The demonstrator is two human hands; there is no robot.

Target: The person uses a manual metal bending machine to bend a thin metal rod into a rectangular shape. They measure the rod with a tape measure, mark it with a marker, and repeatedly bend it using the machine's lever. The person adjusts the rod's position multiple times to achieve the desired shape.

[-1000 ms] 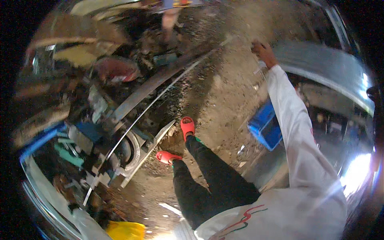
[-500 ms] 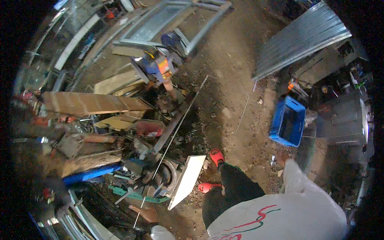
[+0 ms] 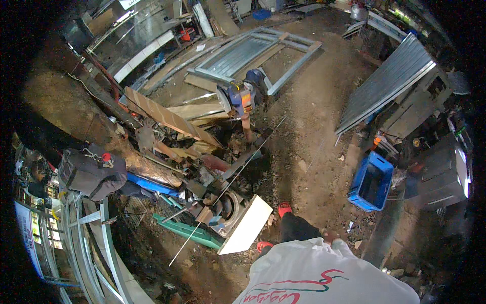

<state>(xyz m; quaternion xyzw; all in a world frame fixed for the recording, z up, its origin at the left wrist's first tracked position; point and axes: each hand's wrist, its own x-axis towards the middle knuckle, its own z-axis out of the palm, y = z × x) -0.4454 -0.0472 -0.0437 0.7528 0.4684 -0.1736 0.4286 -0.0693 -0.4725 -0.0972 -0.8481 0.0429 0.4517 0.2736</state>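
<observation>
1. The right hand (image 3: 331, 237) shows only partly beside the white shirt (image 3: 309, 273); whether it is clenched or grasping anything, I cannot tell.
2. The left hand is out of view, so its state cannot be told.
3. The long thin rod (image 3: 253, 157) slants across the round-based machine (image 3: 229, 210), left of the red shoes (image 3: 284, 209).
4. A pale board (image 3: 248, 228) leans just beside that machine.
5. A blue crate (image 3: 367, 203) sits on the dirt ground (image 3: 324, 152) to the right.

The right hand (image 3: 331, 236) is partly hidden by the white shirt (image 3: 314, 268).
</observation>
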